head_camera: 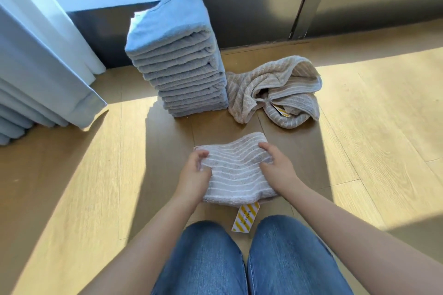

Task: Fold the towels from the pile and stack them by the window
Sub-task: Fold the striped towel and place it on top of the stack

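Pale wooden floor (72, 187) fills the view, crossed by broad bands of sunlight and shadow. At 12 o'clock runs the dark frame of a window (251, 7), and at 9 o'clock a light blue curtain (36, 67) hangs in folds down to the boards.

Just before the window, near 11 o'clock, stands a tall stack (182, 74) of folded blue-grey towels, leaning slightly to the left toward its top. Against its base, at 1 o'clock, lies a crumpled pile (271, 88) of beige striped towels, unfolded, with a small yellow label (281, 110) showing among the folds.

At the centre of the floor, well short of the stack, lies the striped towel (237, 167), grey with thin white lines, folded to a small rectangle. Both hands are on it. The left hand (194, 172) takes its 9 o'clock edge, the grip closed, fingers curled round a bunch of the cloth. The right hand (275, 165) takes the 3 o'clock edge, its grip likewise closed, fingers bent over the top layer. Between the two hands the cloth rises in a shallow ripple.

From the towel's 6 o'clock edge a yellow-and-white striped tag (245, 219) lies out on the floor, ending between two knees in blue jeans (203, 258).
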Demonstrator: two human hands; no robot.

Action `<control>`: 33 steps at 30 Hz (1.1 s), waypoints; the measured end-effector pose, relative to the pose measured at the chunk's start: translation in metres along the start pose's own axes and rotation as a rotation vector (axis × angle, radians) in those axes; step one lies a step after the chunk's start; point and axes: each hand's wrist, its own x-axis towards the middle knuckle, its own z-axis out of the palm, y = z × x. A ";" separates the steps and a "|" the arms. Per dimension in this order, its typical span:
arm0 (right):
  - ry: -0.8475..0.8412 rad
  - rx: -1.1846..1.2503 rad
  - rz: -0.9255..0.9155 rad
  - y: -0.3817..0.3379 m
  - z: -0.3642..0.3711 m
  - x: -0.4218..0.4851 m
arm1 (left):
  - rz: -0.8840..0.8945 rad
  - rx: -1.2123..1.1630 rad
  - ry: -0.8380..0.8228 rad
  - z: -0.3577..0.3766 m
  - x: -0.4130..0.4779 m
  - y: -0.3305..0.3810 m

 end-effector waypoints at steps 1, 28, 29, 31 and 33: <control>0.016 -0.005 -0.060 -0.010 -0.005 -0.001 | 0.062 0.030 -0.007 -0.003 -0.003 0.009; 0.100 -0.119 -0.297 -0.279 -0.037 0.136 | 0.308 0.037 0.359 -0.136 0.113 0.197; 0.080 -0.106 -0.297 -0.274 -0.034 0.138 | 0.285 0.043 0.354 -0.136 0.116 0.189; 0.076 -0.078 -0.337 -0.268 -0.031 0.140 | 0.273 0.029 0.345 -0.136 0.117 0.180; 0.084 -0.082 -0.374 -0.267 -0.031 0.139 | 0.270 0.003 0.343 -0.137 0.118 0.180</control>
